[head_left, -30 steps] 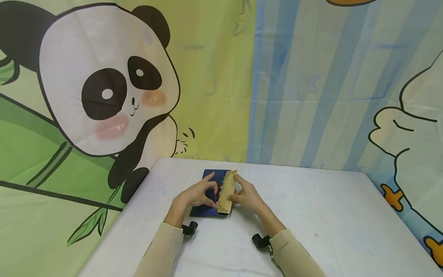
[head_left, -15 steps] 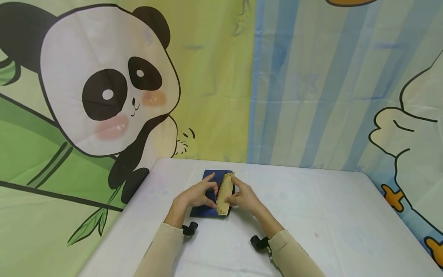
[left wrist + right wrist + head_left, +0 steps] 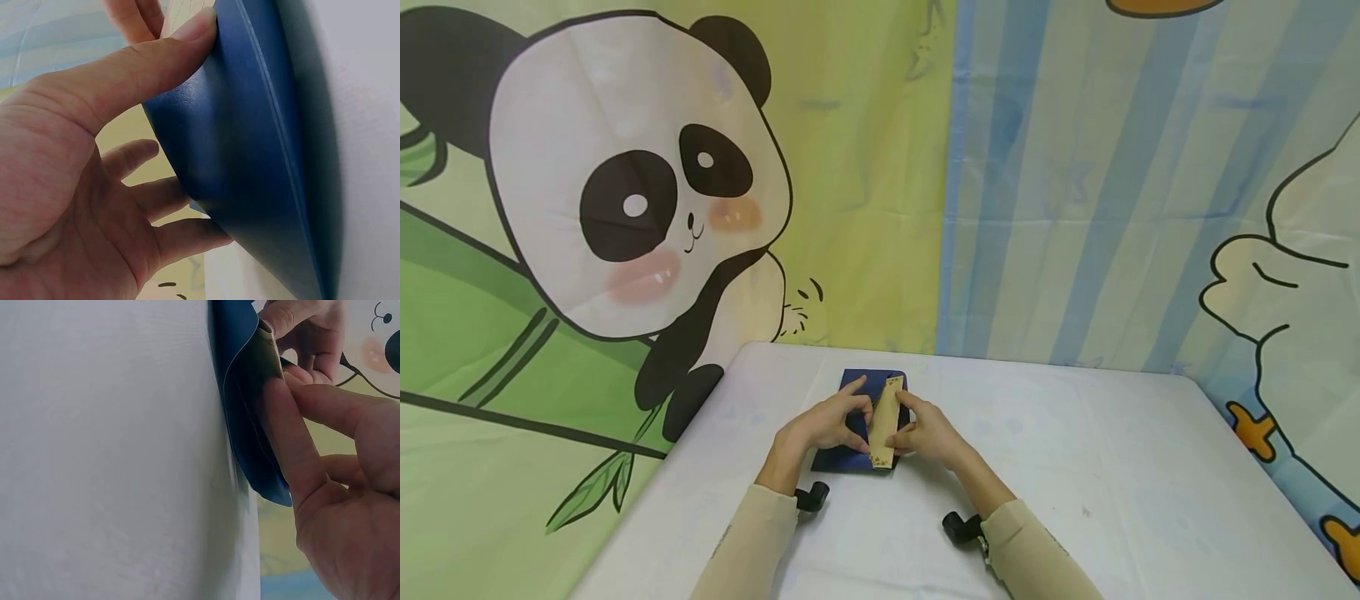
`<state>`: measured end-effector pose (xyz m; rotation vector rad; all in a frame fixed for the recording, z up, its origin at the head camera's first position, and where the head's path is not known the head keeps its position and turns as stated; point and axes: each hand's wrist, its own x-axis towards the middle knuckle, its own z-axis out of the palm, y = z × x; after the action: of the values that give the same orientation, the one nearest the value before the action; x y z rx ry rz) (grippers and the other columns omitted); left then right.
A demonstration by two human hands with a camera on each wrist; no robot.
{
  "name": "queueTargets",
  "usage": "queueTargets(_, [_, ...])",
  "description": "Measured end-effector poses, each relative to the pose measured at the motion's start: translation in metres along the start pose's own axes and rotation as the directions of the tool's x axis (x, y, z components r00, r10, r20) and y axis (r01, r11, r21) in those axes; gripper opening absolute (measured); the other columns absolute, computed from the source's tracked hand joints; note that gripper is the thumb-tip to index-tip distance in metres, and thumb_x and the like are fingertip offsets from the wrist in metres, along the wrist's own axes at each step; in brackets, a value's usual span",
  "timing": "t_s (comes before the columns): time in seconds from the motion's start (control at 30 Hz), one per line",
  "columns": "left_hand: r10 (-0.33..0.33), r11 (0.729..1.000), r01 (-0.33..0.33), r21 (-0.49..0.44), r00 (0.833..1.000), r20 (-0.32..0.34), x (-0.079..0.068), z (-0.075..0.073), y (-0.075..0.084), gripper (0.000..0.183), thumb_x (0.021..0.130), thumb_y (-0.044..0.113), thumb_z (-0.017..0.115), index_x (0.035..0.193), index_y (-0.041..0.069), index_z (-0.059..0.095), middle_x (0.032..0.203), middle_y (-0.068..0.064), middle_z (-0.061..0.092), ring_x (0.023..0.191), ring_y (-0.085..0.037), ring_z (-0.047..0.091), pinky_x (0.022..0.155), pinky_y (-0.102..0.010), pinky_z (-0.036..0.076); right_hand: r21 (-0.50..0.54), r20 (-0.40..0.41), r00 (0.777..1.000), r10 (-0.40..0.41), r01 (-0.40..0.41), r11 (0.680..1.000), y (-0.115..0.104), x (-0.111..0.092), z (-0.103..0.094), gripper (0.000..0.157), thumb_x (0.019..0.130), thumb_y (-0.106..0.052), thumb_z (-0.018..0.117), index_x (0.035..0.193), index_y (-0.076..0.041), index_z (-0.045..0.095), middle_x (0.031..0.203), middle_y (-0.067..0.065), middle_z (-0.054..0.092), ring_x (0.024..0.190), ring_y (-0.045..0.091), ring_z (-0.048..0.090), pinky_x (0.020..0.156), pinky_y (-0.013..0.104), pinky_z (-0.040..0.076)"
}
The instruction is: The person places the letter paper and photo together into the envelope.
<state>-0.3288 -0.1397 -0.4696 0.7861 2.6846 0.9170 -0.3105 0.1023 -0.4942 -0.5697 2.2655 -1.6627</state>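
Observation:
A dark blue booklet or folded sheet (image 3: 859, 381) lies on the white table, with a cream, gold-patterned strip (image 3: 886, 421) on top of its right part. My left hand (image 3: 829, 419) rests on the blue part from the left, fingers spread. Its thumb (image 3: 181, 47) presses at the edge of the cream strip in the left wrist view. My right hand (image 3: 932, 431) pinches the strip's right edge between thumb and forefinger. In the right wrist view the blue layer (image 3: 250, 444) curls up in a loop beside my right fingers (image 3: 290, 434). What lies under the strip is hidden.
The white-covered table (image 3: 1075, 467) extends on both sides and in front. Behind it hangs a printed cloth with a panda (image 3: 632, 200) and blue stripes. Black wrist cameras (image 3: 962, 527) sit below both hands.
My right hand has brought the cream strip slightly left and down, and a coloured picture beside it is now covered. More blue shows at its right. The left hand has stayed still.

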Motion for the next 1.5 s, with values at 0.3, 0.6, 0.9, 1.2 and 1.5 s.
queueTargets(0.3, [-0.012,1.000,0.012,0.007,1.000,0.002,-0.001,0.001,-0.001,0.038,0.075,0.023,0.095,0.096,0.025,0.062,0.175,-0.013,0.013,0.154,-0.051,0.027,0.116,-0.067,0.035,-0.001,0.009,1.000,0.026,-0.026,1.000,0.000,-0.001,0.002,0.084,0.091,-0.002,0.078,0.160,0.003,0.030,0.096,0.019,0.078,0.080,0.027,0.078,0.075,0.040,0.064])
queueTargets(0.6, [0.002,1.000,-0.002,0.015,1.000,0.000,0.000,0.003,-0.003,0.038,0.075,0.023,0.094,0.095,0.025,0.062,0.175,-0.014,0.014,0.154,-0.052,0.028,0.115,-0.067,0.037,-0.008,-0.021,0.998,0.054,-0.054,0.999,-0.002,-0.001,0.005,0.085,0.088,-0.001,0.079,0.160,0.001,0.033,0.101,0.021,0.078,0.080,0.026,0.079,0.074,0.036,0.063])
queueTargets(0.9, [0.007,1.000,-0.007,0.009,1.000,-0.005,-0.001,0.001,-0.001,0.039,0.074,0.023,0.095,0.095,0.024,0.062,0.175,-0.015,0.013,0.154,-0.053,0.027,0.115,-0.067,0.037,0.001,-0.008,0.999,0.049,-0.049,0.999,-0.002,-0.001,0.007,0.087,0.088,0.001,0.078,0.161,0.002,0.030,0.092,0.019,0.079,0.080,0.028,0.079,0.075,0.035,0.063])
queueTargets(1.2, [0.010,1.000,-0.010,0.021,1.000,-0.007,0.000,0.001,-0.002,0.039,0.074,0.025,0.095,0.095,0.026,0.062,0.175,-0.017,0.011,0.154,-0.052,0.027,0.115,-0.066,0.037,-0.052,-0.057,0.998,-0.011,0.008,0.999,0.002,0.005,0.010,0.086,0.084,-0.001,0.082,0.157,0.006,0.036,0.161,0.028,0.041,0.077,0.024,0.078,0.071,0.031,0.062])
queueTargets(1.5, [0.006,1.000,-0.006,0.011,1.000,0.000,0.000,0.001,0.001,0.039,0.074,0.024,0.095,0.094,0.026,0.062,0.175,-0.016,0.012,0.154,-0.053,0.027,0.115,-0.067,0.036,-0.031,-0.060,0.998,-0.019,0.018,0.999,0.006,0.010,0.013,0.085,0.084,0.004,0.080,0.156,0.009,0.035,0.167,0.026,0.030,0.081,0.023,0.079,0.073,0.031,0.062])
